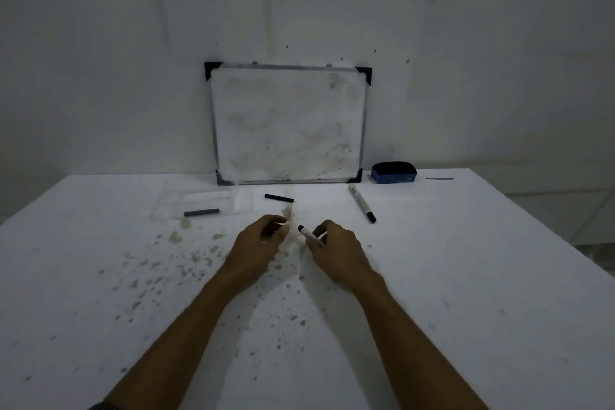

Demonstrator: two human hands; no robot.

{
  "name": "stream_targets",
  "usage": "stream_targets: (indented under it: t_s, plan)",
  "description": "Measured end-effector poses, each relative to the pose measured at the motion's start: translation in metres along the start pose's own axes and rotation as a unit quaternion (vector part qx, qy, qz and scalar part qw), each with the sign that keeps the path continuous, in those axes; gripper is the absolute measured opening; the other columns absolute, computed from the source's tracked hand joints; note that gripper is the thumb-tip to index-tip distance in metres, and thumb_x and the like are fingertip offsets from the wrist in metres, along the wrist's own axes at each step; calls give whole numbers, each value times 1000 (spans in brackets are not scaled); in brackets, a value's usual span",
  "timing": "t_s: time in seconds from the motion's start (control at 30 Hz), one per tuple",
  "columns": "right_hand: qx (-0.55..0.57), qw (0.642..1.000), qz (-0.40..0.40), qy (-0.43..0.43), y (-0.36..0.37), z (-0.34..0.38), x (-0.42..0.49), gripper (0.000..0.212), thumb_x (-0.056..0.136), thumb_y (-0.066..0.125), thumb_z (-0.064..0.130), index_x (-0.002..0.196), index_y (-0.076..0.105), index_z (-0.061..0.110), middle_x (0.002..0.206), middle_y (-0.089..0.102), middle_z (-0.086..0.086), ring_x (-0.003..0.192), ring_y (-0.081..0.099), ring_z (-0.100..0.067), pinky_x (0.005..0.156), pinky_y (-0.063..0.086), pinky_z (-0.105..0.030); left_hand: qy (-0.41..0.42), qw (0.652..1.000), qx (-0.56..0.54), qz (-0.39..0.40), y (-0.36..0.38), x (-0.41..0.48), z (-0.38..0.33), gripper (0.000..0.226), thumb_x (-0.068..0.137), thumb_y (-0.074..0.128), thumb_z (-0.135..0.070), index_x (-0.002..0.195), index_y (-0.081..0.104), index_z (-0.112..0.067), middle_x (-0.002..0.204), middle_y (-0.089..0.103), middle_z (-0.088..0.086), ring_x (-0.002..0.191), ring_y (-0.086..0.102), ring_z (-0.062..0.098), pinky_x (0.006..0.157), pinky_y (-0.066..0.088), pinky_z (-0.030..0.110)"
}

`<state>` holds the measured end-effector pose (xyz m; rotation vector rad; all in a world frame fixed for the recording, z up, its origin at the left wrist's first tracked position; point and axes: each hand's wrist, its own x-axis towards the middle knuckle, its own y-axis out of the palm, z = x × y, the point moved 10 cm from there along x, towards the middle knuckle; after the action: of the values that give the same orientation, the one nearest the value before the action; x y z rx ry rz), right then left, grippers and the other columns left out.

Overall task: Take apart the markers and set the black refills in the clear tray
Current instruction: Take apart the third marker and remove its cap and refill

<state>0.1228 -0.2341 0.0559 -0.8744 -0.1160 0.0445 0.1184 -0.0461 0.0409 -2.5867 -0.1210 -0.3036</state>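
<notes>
My right hand grips a white marker whose dark end points up and to the left. My left hand is curled just left of that end, fingers bent, and I cannot see anything in it. A clear tray lies at the back left with one black refill in it. Another black refill lies on the table between the tray and the whiteboard's lower edge. A second whole marker with a black cap lies at the right.
A small whiteboard leans against the wall at the back. A blue eraser sits to its right, with a thin grey strip beyond. The white table is speckled with brownish stains around my hands.
</notes>
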Motion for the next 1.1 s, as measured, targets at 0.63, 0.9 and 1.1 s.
stream_targets:
  t_s: [0.63,0.9,1.1]
  plan:
    - [546,833,87,17,51,37,-25,38,92,70,45,107,76,10,91,77,-7,65,66,-15,54,51,-24,1,981,-192,-42,-34,-47,-10,19,105,61,-35,110,69,-18,91,79,3,74,74,14,71,64,30]
    - [558,825,68,53,55,33,-26,34,101,59,37,82,66,9,65,60,-5,48,51,-10,47,43,-24,185,959,201,-70,-15,-56,-49,35,110,28,-43,89,48,-24,64,46,-10,51,45,9,51,38,23]
    - [457,884,-7,-97,28,58,-31,33,103,56,39,83,65,14,61,58,7,54,51,-6,53,45,-19,-115,953,-274,59,0,-51,-6,53,109,33,-56,67,40,-25,52,34,-9,39,26,7,38,26,19]
